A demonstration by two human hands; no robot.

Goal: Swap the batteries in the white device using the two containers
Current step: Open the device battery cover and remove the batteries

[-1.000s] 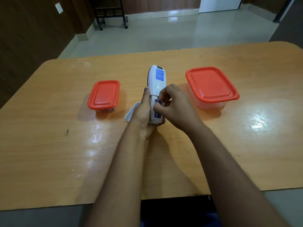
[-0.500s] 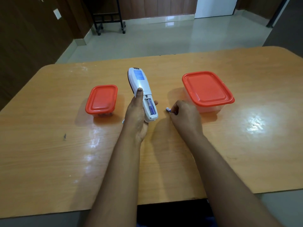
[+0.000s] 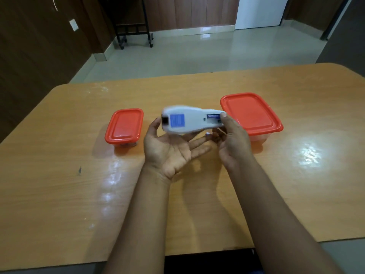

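Observation:
The white device [image 3: 193,120] is held sideways above the table, blurred, with its blue label facing up. My right hand [image 3: 233,141] grips its handle end, thumb beside the open battery bay, where a blue battery [image 3: 213,116] shows. My left hand [image 3: 167,151] lies palm up under the device's head end with fingers straight. A small container with a red lid [image 3: 124,125] stands to the left and a larger red-lidded container [image 3: 250,113] to the right, both closed. A small pale tip [image 3: 207,134] shows by my right fingers; I cannot tell what it is.
The wooden table [image 3: 59,194] has glossy glare patches and a small dark mark [image 3: 79,170] at the left. Beyond its far edge are a tiled floor and a black wheeled stand [image 3: 134,34].
The device has turned from pointing away to lying sideways and has risen off the table. My right hand moved from the table onto its handle end. My left hand let go and opened palm up.

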